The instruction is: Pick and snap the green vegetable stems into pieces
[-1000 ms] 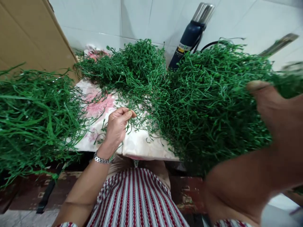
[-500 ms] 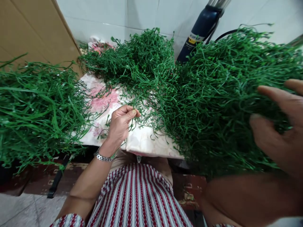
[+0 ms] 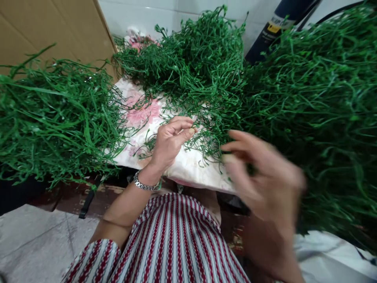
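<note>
Left heap: 1 of 3 tangles of green stems, this left heap [image 3: 59, 122] bulges over the near edge; its stalks look longer and flatter than the others'.
Cardboard: a brown cardboard panel [image 3: 59, 31] stands behind it.
Watch: a metal-banded watch [image 3: 144, 182] sits on the left wrist.
Left hand: the left hand [image 3: 172, 141] is narrow, thumb against fingertips over the cloth; it seems to pinch a few green stems [image 3: 194, 126], a bit of green showing at the tips, though how many is too small to tell.
Cloth: the floral cloth [image 3: 191, 169] lies between the heaps, bare along its near edge, loose stems scattered farther back.
Middle heap: the middle heap [image 3: 203, 59] rises beyond the left hand, against the tiled wall [image 3: 156, 13].
Right hand: the right hand [image 3: 262, 173] is blurred, fingers half curled and thumb apart, well short of the left; whether it holds anything, I cannot tell. The step looks like gathering stems by the pinch, and the next move would call for 2 narrow fingertips aimed at single stalks.
Flask: a dark blue flask [image 3: 272, 35] leans between 2 heaps.
Right heap: the right heap [image 3: 332, 102] is the largest, just beyond the right hand.
</note>
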The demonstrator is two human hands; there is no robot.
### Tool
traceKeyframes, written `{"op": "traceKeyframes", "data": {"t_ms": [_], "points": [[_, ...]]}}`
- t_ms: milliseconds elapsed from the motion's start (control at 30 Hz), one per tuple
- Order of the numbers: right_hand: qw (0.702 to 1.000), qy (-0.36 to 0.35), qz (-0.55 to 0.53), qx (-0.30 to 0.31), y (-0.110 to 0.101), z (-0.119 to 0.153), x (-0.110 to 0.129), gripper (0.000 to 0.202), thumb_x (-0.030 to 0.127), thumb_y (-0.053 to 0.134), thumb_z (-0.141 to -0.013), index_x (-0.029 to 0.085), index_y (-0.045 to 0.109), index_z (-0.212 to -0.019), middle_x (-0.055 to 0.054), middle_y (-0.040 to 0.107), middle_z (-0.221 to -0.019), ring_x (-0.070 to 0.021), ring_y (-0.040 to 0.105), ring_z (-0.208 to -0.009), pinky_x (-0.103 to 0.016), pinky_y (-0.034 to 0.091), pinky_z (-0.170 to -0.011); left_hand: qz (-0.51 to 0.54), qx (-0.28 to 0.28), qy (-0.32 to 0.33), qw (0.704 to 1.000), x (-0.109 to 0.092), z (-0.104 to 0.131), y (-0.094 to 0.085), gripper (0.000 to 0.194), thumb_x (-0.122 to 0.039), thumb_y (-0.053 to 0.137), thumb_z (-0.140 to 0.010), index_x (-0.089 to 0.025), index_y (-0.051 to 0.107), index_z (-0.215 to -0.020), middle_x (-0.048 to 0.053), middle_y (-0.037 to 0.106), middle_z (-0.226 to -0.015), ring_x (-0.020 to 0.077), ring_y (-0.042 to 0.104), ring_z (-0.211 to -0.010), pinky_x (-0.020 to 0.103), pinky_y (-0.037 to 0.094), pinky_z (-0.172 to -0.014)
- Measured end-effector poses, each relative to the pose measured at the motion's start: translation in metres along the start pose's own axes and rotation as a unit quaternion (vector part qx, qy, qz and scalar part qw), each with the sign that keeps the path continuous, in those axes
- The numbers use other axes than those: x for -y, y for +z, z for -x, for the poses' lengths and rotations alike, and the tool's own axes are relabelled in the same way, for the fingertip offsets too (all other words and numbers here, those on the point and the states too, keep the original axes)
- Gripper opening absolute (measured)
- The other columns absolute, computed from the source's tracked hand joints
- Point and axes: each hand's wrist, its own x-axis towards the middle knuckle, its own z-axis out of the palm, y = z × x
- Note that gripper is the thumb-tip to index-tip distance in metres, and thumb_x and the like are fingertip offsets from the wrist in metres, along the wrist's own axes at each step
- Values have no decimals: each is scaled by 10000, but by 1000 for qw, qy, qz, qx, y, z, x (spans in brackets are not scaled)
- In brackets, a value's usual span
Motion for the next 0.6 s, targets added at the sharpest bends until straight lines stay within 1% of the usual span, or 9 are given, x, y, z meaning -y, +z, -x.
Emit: {"op": "traceKeyframes", "data": {"t_ms": [67, 133, 200, 267, 333, 400, 467, 500, 600], "points": [[995, 35, -52, 73, 36, -2, -10, 233, 234, 567, -796, 195, 581, -1026, -22, 638, -806, -116, 538, -582, -254, 429, -542, -42, 24, 2, 999, -5, 4, 4, 145, -59, 673, -657, -187, 694, -593, 30, 650, -888, 144, 596, -873, 273, 464, -817], [982, 72, -122, 127, 66, -4, -20, 143, 289, 527, -825, 162, 582, -861, 9, 581, -660, -95, 478, -522, -226, 371, -492, -93, 56, -2, 994, -13, 8, 4, 176, -32, 676, -647, -190, 700, -571, 34, 661, -899, 164, 597, -907, 295, 456, -860], [979, 79, -139, 123, 82, -5, -27, 212, 316, 479, -854, 156, 553, -736, 24, 509, -586, -86, 438, -511, -218, 340, -497, -121, 77, 2, 990, -26, 13, 1, 194, -10, 674, -642, -193, 712, -589, 36, 672, -889, 176, 603, -924, 308, 446, -891], [983, 68, -117, 122, 82, -7, -31, 221, 319, 483, -856, 158, 543, -717, 31, 476, -578, -84, 426, -529, -216, 326, -516, -128, 62, 28, 989, -41, 18, -8, 200, -15, 667, -659, -204, 732, -668, 33, 677, -900, 186, 606, -944, 314, 442, -906], [984, 60, -96, 139, 73, -9, -34, 179, 307, 494, -857, 161, 556, -774, 30, 495, -603, -87, 439, -549, -214, 326, -530, -152, 29, 67, 986, -53, 21, -22, 196, -60, 650, -698, -219, 741, -767, 31, 678, -923, 197, 596, -977, 324, 434, -923], [981, 55, -87, 165, 61, -11, -37, 158, 289, 482, -867, 163, 568, -828, 20, 533, -637, -91, 465, -564, -213, 340, -542, -213, 29, 91, 972, -58, 20, -39, 178, -115, 621, -738, -224, 739, -813, 34, 681, -905, 203, 593, -965, 333, 427, -926], [980, 38, -79, 178, 53, -12, -42, 163, 279, 475, -871, 161, 577, -825, 3, 561, -673, -95, 482, -576, -215, 354, -548, -300, 86, 89, 946, -53, 16, -56, 195, -129, 595, -749, -226, 734, -844, 39, 684, -904, 209, 593, -942, 342, 419, -917], [980, 28, -75, 180, 51, -12, -44, 168, 278, 475, -872, 160, 583, -820, -7, 573, -700, -97, 490, -584, -216, 361, -550, -346, 137, 82, 925, -47, 14, -63, 221, -119, 579, -748, -228, 729, -869, 42, 684, -928, 213, 591, -944, 349, 410, -917], [981, 24, -78, 178, 48, -12, -47, 170, 280, 484, -871, 161, 600, -838, -19, 586, -745, -96, 505, -596, -213, 377, -549, -456, 275, 81, 843, -23, 14, -76, 296, -91, 527, -742, -238, 706, -927, 47, 668, -984, 223, 561, -985, 375, 380, -920]]}}
